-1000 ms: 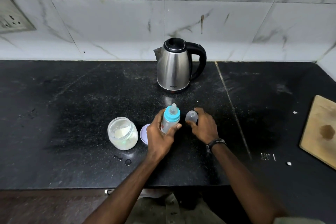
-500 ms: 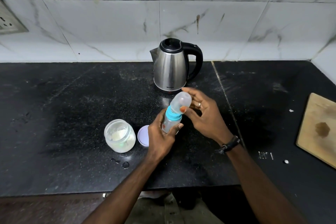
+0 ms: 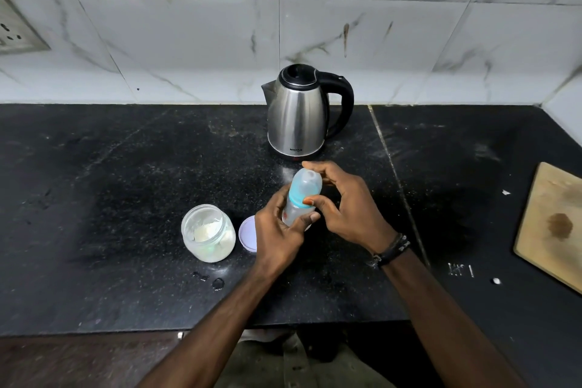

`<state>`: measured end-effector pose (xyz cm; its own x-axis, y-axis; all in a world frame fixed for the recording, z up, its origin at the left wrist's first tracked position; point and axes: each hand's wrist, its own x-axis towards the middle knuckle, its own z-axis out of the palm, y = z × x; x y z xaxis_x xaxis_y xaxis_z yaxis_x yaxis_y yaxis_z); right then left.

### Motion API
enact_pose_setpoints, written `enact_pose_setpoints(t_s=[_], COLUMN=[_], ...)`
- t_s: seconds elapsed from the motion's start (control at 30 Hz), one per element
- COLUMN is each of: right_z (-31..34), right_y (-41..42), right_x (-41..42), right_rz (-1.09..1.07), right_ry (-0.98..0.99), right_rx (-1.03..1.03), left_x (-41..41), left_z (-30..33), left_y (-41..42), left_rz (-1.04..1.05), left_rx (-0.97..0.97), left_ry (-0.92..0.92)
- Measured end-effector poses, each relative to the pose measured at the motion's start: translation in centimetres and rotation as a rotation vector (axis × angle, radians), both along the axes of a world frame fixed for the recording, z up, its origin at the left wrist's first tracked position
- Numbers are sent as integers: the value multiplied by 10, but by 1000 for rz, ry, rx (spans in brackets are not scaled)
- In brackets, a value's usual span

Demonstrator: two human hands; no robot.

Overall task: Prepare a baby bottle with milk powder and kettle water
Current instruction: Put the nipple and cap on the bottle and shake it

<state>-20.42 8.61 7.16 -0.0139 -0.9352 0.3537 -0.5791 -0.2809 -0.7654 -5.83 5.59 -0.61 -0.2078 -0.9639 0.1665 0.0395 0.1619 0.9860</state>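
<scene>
A small clear baby bottle point(image 3: 293, 209) with a blue collar is held tilted above the black counter point(image 3: 126, 198). My left hand point(image 3: 278, 230) grips its body. My right hand point(image 3: 343, 208) holds the clear cap point(image 3: 307, 184) down over the bottle's top, fingers around cap and collar. An open glass jar point(image 3: 208, 233) with white milk powder stands to the left. Its pale lid point(image 3: 248, 234) lies between the jar and my left hand. A steel kettle point(image 3: 297, 113) with a black handle stands behind, lid closed.
A wooden board point(image 3: 554, 227) lies at the right edge of the counter. Water drops point(image 3: 217, 283) sit near the front of the jar. A wall socket point(image 3: 15, 31) is at the far left on the tiled wall.
My right hand picked the clear cap up from the counter beside the bottle and brought it onto the bottle's top. My left hand kept hold of the bottle.
</scene>
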Motion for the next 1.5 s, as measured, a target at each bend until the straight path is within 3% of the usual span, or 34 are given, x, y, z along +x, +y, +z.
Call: enact_pose_setpoints(t_s=[0.17, 0.33, 0.5, 0.57, 0.7, 0.73, 0.8, 0.87, 0.93, 1.0, 1.07, 1.13, 1.17, 1.27, 1.4, 1.5], right_z=[-8, -16, -31, -33, -36, -34, -24, -10, -3, 0, -3, -10, -14, -11, -12, -6], right_y=[4, 5, 8, 8, 11, 11, 9, 11, 15, 21, 24, 25, 26, 30, 27, 25], right_x=[2, -1, 8, 8, 0, -2, -6, -19, -30, -26, -19, -17, -18, -17, -18, -21], right_rz=[-28, -22, -74, -110, -280, -351, -451, -398, -262, -257, -405, -483, -442, -328, -401, -346], right_ry=[28, -63, -354, -312, -13, -53, -445, -939, -1111, -1014, -778, -563, -576, -876, -649, -838], right_rx=[-76, 59, 204, 199, 54, 9, -2, 172, 367, 327, 100, 20, 73, 255, 175, 266], left_x=[1, 6, 6, 8, 15, 18, 24, 29, 34, 34, 34, 32, 31, 28, 25, 24], left_z=[6, 8, 12, 10, 1, -2, -11, -24, -37, -48, -60, -72, -77, -86, -89, -91], left_y=[3, -1, 3, 6, 7, 7, 10, 15, 19, 22, 23, 24, 25, 25, 23, 22], left_rz=[1, -19, 65, 91, 36, 28, 11, -6, -47, -118, -180, -231, -254, -302, -304, -286], left_rx=[-19, -119, -184, -192, -174, -160, -118, -82, -47, -42, -64, -77, -77, -94, -84, -80], left_ry=[-47, -152, -192, -221, -227, -221, -207, -219, -233, -248, -293, -335, -350, -401, -426, -423])
